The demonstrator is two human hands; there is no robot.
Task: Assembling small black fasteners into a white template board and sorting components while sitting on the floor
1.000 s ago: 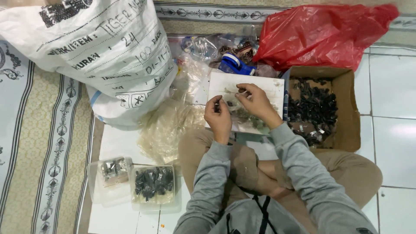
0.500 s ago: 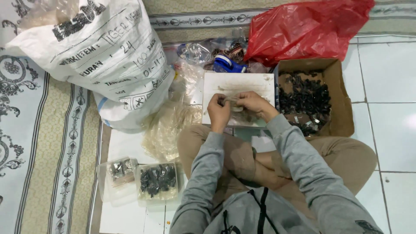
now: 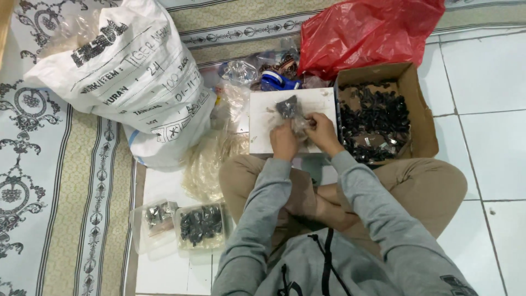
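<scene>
Head view: your left hand [image 3: 284, 141] and right hand [image 3: 319, 130] are both pinching a small clear bag [image 3: 289, 111] of dark parts over the white board [image 3: 260, 123], beside the cardboard box [image 3: 417, 118].

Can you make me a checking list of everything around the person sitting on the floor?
Surface: white tiled floor, with a patterned mat on the left.
Job's things: small clear bag holding dark pieces, over a white board.
Clutter: cardboard box of dark parts, red plastic bag, big white sack, two clear tubs, a pile of clear bags.
Grips: left hand and right hand both pinch the small bag.
Cables: nothing seen.
Surroundings: the person sits cross-legged in a grey hoodie; nobody else seen.
</scene>
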